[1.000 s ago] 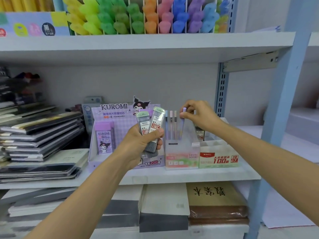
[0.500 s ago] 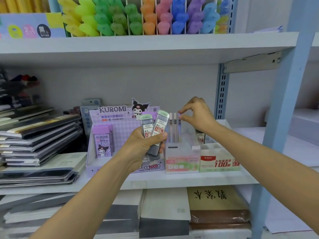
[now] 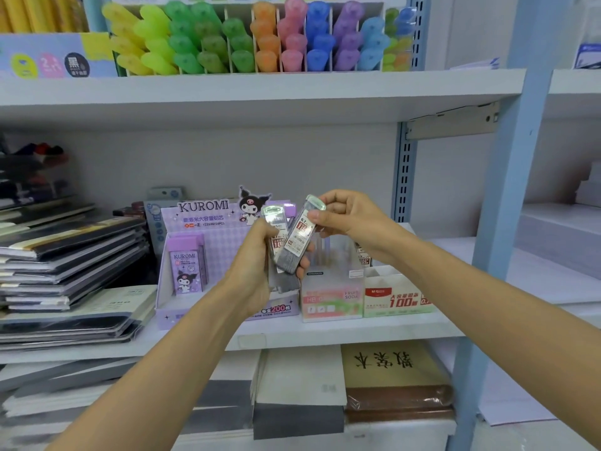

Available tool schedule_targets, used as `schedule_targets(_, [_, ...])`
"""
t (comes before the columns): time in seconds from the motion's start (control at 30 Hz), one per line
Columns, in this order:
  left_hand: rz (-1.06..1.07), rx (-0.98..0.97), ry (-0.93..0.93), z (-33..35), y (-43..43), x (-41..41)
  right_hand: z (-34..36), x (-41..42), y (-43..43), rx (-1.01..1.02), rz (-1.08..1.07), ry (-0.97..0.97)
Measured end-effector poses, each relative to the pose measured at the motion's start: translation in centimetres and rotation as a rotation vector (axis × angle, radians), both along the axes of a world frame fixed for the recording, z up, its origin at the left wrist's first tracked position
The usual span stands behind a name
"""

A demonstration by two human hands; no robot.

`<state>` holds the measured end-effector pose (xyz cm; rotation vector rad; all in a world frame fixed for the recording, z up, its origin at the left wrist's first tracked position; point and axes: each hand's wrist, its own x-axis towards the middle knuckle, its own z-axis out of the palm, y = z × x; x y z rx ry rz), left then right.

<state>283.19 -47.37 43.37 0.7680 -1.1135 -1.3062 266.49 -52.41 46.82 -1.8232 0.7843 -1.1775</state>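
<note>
Holding two clear plastic lead cases with pale green caps [image 3: 279, 244], my left hand [image 3: 257, 265] had its fingers curled tight around their lower ends. The cases stood almost upright, side by side and touching, up in the air in front of the purple cardboard Kuromi display box [image 3: 208, 222] on the white metal shelf [image 3: 325, 330]. My right hand [image 3: 351, 219] pinched the top of the right case [image 3: 300, 234] between thumb and fingers.

Bright, even light from above; soft shadow under the upper shelf [image 3: 260, 102]. Glare on the case caps above the hands [image 3: 312, 236]; edges bend and blur.
</note>
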Motion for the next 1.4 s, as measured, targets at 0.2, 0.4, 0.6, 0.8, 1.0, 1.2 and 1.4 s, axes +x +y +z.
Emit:
schedule_targets(0.2, [0.031,-0.095,-0.078,0.3,0.1,-0.7,1.9,-3.7,0.3,-0.081,-0.111,-0.182])
schedule_targets(0.4, [0.091,-0.182,-0.064,0.2,0.3,-2.5,2.3,-9.2,0.2,-0.202,-0.239,0.050])
schedule_targets(0.6, [0.007,-0.168,-0.111,-0.5,0.7,-4.6,-0.5,-10.2,-1.1,-0.267,-0.426,0.243])
schedule_targets(0.8, [-0.009,-0.133,-0.091,-0.6,0.6,-4.6,-1.4,-9.7,-2.6,-0.345,-0.453,0.361])
schedule_targets(1.0, [-0.008,-0.099,-0.122,-1.3,-0.1,-4.2,-0.9,-10.5,-2.9,-0.457,-0.581,0.292])
schedule_targets(1.2, [-0.013,-0.073,-0.124,-1.4,-0.3,-4.1,-2.6,-9.7,-3.5,-0.424,-0.438,0.464])
schedule_targets(1.4, [-0.055,-0.084,-0.137,-1.5,-0.2,-3.9,-4.0,-9.3,-4.5,-0.475,-0.533,0.599])
